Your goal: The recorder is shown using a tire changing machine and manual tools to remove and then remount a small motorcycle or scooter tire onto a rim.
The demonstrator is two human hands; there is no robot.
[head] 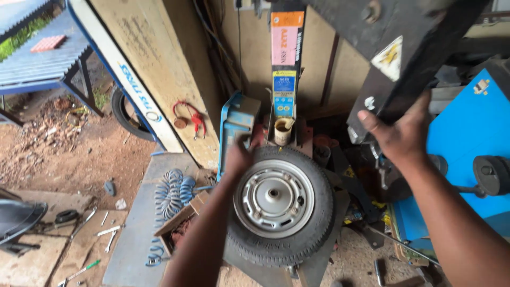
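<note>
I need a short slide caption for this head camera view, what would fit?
Left hand on a tyre with silver rim, right hand on the black machine arm.

Head camera looks steeply down — close over the wheel [274,197].

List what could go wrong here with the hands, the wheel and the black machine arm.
1. The right hand presses on the tilted black metal machine arm; if the arm swings, fingers could get pinched.
2. The left hand rests on the edge of the small black tyre on its silver steel rim; the wheel could slip on the machine table and trap that hand.
3. The coiled blue air hose and loose tools on the floor look like trip hazards.
</note>
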